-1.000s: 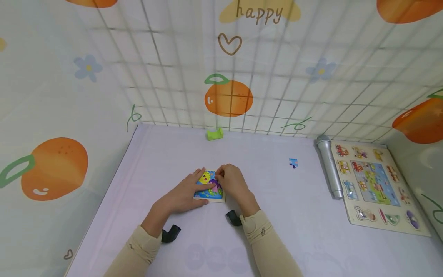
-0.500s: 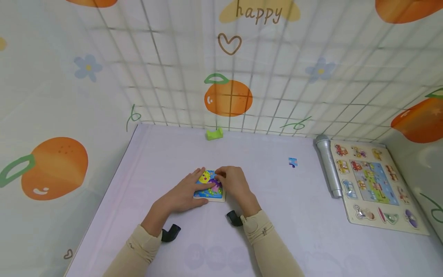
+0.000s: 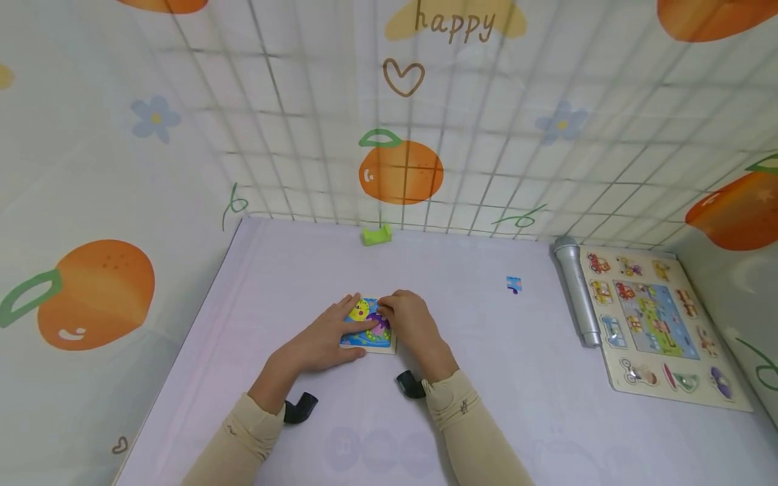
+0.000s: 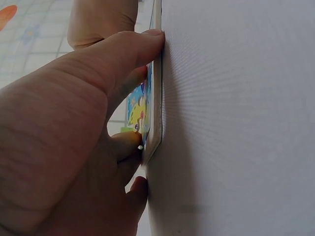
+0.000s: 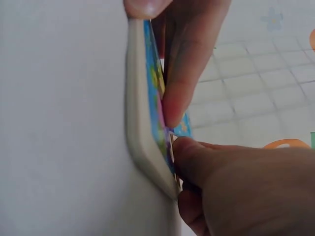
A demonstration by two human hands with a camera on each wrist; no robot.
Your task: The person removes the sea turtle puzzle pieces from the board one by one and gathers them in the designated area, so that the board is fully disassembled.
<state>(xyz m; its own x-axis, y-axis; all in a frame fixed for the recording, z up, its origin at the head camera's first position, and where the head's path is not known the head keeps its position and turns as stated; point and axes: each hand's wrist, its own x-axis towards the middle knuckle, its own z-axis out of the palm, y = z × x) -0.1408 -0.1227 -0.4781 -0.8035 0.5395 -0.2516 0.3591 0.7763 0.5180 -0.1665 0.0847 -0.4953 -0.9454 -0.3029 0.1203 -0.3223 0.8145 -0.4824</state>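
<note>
Working the Far Corner of a Picture Puzzle [image 3: 367,337]

The small puzzle, a yellow figure bright on its blue ground, lies flat on a pale tabletop [image 3: 292,270] between a person's two hands. The left hand [image 3: 325,337] spreads over it, index finger straight across the picture and thumb against the near edge; it looks more like a brace than a grasp. At the far right corner the right hand [image 3: 412,320] makes a narrow pinch, thumb and fingertips close together, apparently on the rim of a puzzle piece [image 5: 170,152]. The fingers cover most of that corner, so how well the piece sits cannot be told.

The step in hand appears to be fitting that corner, though stills alone cannot rule out prying. If it is fitting, the next move calls for lining up the piece and pressing it level while the left hand keeps the puzzle from sliding. A loose piece [image 3: 514,283], blue with a dark tab, lies well apart to the right and would presumably come after.

Farther out, a silver microphone [image 3: 577,290] lies beside a larger board of vehicle pictures [image 3: 705,391] at the table's right side. A green block [image 3: 377,235] rests near the back edge, below a curtain [image 3: 480,182] printed with oranges.
</note>
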